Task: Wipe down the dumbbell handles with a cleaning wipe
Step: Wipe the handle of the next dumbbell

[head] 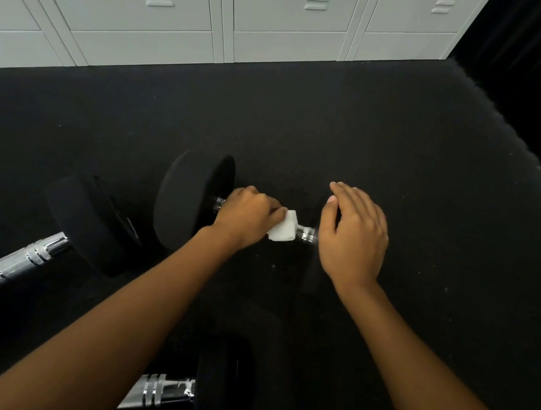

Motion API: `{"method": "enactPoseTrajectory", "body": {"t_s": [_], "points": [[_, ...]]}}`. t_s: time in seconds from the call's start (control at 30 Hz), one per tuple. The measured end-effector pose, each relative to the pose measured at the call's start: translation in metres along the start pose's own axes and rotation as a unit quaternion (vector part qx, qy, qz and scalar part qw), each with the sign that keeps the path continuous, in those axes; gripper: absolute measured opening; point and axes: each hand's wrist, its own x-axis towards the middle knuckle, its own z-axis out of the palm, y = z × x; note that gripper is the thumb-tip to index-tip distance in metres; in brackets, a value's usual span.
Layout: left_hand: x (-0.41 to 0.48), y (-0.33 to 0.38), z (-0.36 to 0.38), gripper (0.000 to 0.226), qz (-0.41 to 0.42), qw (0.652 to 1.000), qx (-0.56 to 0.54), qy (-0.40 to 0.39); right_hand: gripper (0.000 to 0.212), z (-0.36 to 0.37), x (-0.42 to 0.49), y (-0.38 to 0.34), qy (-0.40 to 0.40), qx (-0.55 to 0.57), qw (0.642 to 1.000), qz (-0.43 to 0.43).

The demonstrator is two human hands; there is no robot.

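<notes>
- Left hand, frame centre: fingers curled around white wipe on dumbbell handle
- Right hand: fingers loosely spread, holding nothing, covering handle's right end
- Step: wiping; next likely slide wipe rightward
- 2 more dumbbells lower left, probably pending

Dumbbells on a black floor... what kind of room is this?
Probably a gym or its locker room. Pale metal lockers line the wall, the floor is dark matting, and three chrome-handled dumbbells lie there; the left hand rubs a white wipe on one.
</notes>
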Motion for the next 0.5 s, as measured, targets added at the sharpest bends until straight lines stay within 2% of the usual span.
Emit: {"method": "enactPoseTrajectory", "body": {"t_s": [0.13, 0.27, 0.4, 0.5], "points": [[0.015, 0.011, 0.002, 0.037, -0.011, 0.999, 0.03, -0.031, 0.036, 0.001, 0.001, 0.0, 0.002, 0.0, 1.0, -0.002], [0.01, 0.018, 0.009, 0.034, 0.022, 0.998, -0.028, -0.046, 0.034, 0.0, 0.002, 0.0, 0.0, 0.003, 1.0, -0.003], [-0.005, 0.017, 0.018, 0.024, 0.13, 0.989, 0.064, 0.033, 0.034, 0.0, 0.002, 0.0, 0.005, 0.001, 1.0, -0.003], [-0.006, 0.016, 0.016, 0.023, 0.151, 0.981, 0.121, 0.03, 0.033, 0.0, 0.002, 0.0, 0.007, 0.0, 1.0, -0.004]]}}
